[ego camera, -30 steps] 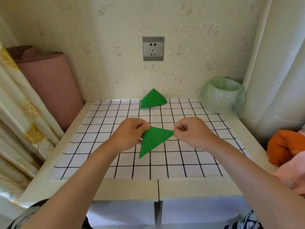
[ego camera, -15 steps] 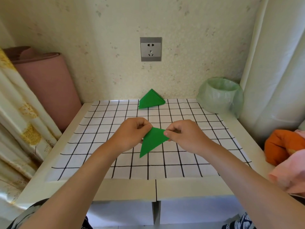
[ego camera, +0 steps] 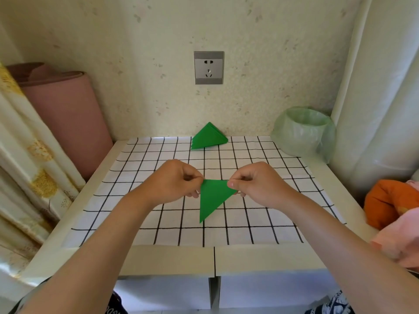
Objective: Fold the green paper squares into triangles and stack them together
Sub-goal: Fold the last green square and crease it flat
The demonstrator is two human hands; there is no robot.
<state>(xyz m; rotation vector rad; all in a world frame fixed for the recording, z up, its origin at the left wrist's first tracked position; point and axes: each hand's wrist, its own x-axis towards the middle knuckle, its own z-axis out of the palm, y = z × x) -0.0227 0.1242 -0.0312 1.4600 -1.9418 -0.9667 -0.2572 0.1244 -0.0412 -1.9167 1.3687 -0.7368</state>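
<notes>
The left hand (ego camera: 174,181) and the right hand (ego camera: 258,182) each pinch one upper corner of a folded green triangle (ego camera: 212,198), thumb against curled fingers, so both hands are closed on the paper. It hangs between them above the middle of the tabletop (ego camera: 256,257), top edge running from hand to hand, long point hanging down toward the person; whether that tip brushes the checked cloth (ego camera: 140,191) cannot be told.

The paper looks thin and very light, stiff enough to keep its flat shape when held by two corners, yet easy to crease or crumple. A gentle pinch at the corners or along the folded edge seems the best hold; a hard squeeze in the middle would likely dent it.

Well apart, at the far edge of the cloth near the wall, lies the stack of green triangles (ego camera: 208,137) already folded. The held piece probably belongs there next.

Around these stand a wall socket (ego camera: 208,67), a bin lined with a pale green bag (ego camera: 303,130) at the right rear, and a pink roll (ego camera: 61,109) at the left.
</notes>
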